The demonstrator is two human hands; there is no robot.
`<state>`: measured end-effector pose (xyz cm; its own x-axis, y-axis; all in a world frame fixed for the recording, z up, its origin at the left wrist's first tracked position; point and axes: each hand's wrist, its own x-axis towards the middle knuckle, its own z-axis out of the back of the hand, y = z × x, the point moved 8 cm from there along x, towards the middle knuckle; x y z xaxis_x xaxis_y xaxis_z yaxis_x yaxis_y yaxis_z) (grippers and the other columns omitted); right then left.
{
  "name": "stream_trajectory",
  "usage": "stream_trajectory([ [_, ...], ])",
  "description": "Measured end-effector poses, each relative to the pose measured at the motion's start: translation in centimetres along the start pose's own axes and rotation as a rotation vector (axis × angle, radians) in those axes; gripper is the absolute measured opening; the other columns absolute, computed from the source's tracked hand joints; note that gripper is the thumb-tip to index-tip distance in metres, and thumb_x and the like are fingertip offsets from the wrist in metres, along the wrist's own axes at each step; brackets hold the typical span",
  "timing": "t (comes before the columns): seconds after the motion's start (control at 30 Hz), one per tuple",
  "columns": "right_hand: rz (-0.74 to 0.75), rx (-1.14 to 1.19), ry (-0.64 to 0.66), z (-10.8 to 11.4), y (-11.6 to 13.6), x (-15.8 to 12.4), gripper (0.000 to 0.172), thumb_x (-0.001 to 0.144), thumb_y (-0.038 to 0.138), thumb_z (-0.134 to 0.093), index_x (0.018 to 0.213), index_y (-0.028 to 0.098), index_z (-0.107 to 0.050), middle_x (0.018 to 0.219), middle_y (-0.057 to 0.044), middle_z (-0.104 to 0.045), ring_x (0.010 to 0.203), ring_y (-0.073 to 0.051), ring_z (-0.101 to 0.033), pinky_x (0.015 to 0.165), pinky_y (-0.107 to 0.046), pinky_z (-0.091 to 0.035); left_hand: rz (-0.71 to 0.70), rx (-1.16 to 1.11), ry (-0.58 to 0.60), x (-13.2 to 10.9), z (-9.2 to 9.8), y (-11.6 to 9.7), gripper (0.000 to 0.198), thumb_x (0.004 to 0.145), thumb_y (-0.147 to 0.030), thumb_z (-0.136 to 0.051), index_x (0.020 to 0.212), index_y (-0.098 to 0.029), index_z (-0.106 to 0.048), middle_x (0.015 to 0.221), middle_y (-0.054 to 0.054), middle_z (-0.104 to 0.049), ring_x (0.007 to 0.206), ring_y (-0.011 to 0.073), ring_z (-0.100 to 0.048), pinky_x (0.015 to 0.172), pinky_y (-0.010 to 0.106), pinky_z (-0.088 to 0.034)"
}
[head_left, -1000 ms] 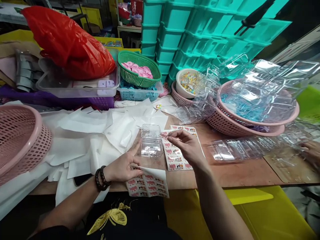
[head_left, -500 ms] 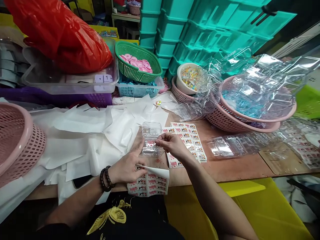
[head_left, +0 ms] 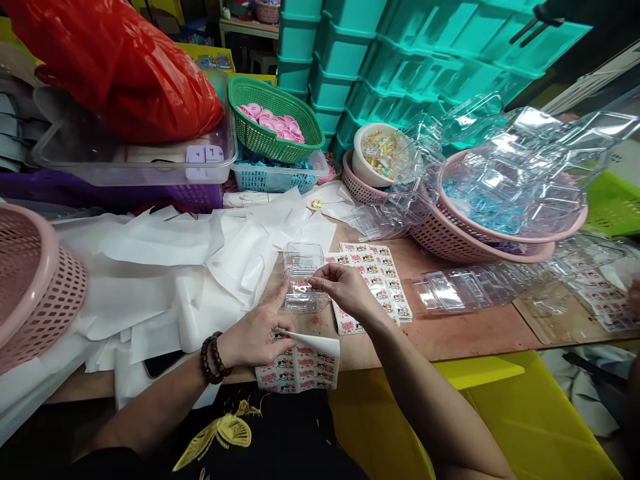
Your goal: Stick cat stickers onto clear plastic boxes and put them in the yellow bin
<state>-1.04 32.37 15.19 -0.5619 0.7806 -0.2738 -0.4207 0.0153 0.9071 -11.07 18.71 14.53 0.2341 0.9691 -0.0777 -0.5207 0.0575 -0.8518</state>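
Clear box [head_left: 303,265] lying open; pink sticker [head_left: 300,283] over it; sticker sheet [head_left: 300,370] curled.

No legible text, even on sticker sheets [head_left: 316,371].

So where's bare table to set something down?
Bare wood shows between the sticker sheets and the brown board, in front of the clear cases. A smaller patch lies between sheets and the stacked pink baskets. White paper crowds the left.

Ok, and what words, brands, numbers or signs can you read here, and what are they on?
No text can be read for certain.
Bent sticker sheet in the left hand: pink print, too small.
Flat sticker sheets near the right hand: pink print, too small.
Pink sticker at the right hand's fingertips: blurred.
Far-right sheet: blurred.
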Motion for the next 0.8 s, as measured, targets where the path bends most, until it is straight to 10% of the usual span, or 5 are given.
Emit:
stream_trajectory([
  [0.37,0.078,-0.221,-0.056,-0.3,0.7,-0.5,0.036,0.077,0.053,-0.07,0.068,0.019,-0.062,0.068,-0.002,-0.066,0.062,-0.015,-0.057,0.059,-0.028,-0.041,-0.113,0.234,-0.064,0.2,-0.4,-1.1,0.005,0.08,-0.018,-0.071,0.076,-0.018,-0.075,0.166,0.002,-0.006,0.153,0.0378,-0.011,0.124,0.058,-0.016],
  [0.5,0.151,-0.626,-0.187,-0.4,1.9,-1.4,0.016,0.085,0.038,-0.067,0.083,0.022,-0.064,0.073,-0.004,-0.07,0.066,-0.02,-0.062,0.059,-0.029,-0.038,-0.077,0.327,-0.035,0.4,-0.7,-0.6,0.007,0.08,-0.015,-0.069,0.073,-0.017,-0.071,0.166,0.004,-0.011,0.152,0.0376,-0.015,0.124,0.057,-0.018],
  [0.7,0.197,-0.885,-0.5,3.2,3.3,-4.5,0.037,0.092,0.048,-0.059,0.115,0.019,-0.06,0.085,-0.013,-0.071,0.071,-0.027,-0.065,0.059,-0.033,-0.04,-0.078,0.303,-0.029,0.2,-0.3,-0.7,0.008,0.08,-0.014,-0.067,0.078,-0.019,-0.074,0.166,0.001,-0.013,0.153,0.0378,-0.012,0.124,0.06,-0.017],
  [0.8,0.448,-0.678,-0.292,1.8,4.5,-6.9,0.037,0.088,0.049,-0.065,0.111,0.02,-0.061,0.1,-0.012,-0.07,0.09,-0.027,-0.065,0.072,-0.035,-0.049,-0.102,0.28,-0.041,-0.2,0.1,-1.6,0.009,0.078,-0.014,-0.07,0.081,-0.02,-0.075,0.165,0.004,-0.022,0.152,0.0392,-0.013,0.123,0.062,-0.016],
])
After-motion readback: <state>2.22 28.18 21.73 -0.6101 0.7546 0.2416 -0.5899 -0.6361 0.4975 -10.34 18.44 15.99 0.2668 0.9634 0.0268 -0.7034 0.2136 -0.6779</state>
